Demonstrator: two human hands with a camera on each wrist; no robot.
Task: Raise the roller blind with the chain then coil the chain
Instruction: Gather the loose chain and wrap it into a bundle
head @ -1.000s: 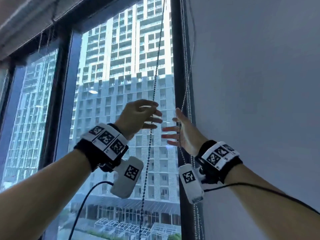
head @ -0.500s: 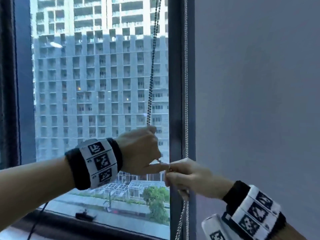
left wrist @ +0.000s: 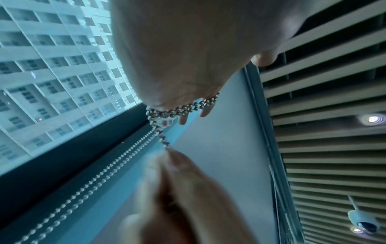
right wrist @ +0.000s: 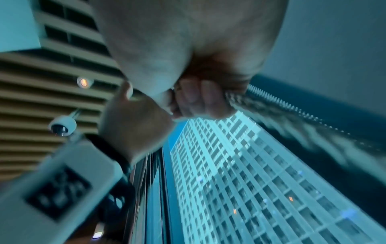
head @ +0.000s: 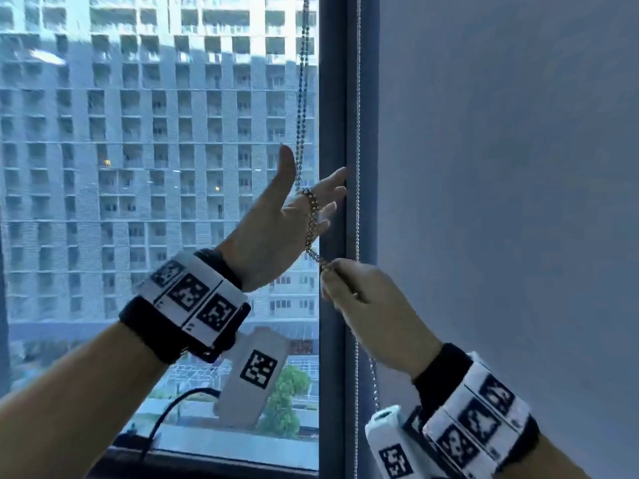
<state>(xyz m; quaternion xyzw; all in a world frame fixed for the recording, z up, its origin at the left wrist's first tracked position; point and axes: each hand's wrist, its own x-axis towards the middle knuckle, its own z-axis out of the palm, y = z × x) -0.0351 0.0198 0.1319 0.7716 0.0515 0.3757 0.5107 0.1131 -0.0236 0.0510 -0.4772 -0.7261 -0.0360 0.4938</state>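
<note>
the left hand [head: 276,219] is held up in front of the window frame [head: 332,133], palm turned toward the person, fingers straight and spread wide, thumb pointing up. the bead chain [head: 313,219] comes down from above along the glass just left of the window frame, passes over the edge of that flat palm below the fingers and runs doubled across it; in the left wrist view the beads [left wrist: 181,109] lie in a band across the base of the fingers. the left hand touches the chain only with straight fingers and does not curl round it.

the right hand [head: 366,305] sits just below the left hand, overlapping the lower part of the window frame, fingers curled in and thumb pressed against them, pinching the chain where it leaves the left palm. in the right wrist view the curled fingers [right wrist: 200,97] close on the strand, which is blurred there.

counted: two hands, each with one marked wrist band; one chain in hand, seen as two strands side by side. a second, thinner bead cord [head: 358,115] hangs straight down the right side of the window frame, against the grey roller blind [head: 501,202], which covers the pane to the right of the window frame.
</note>
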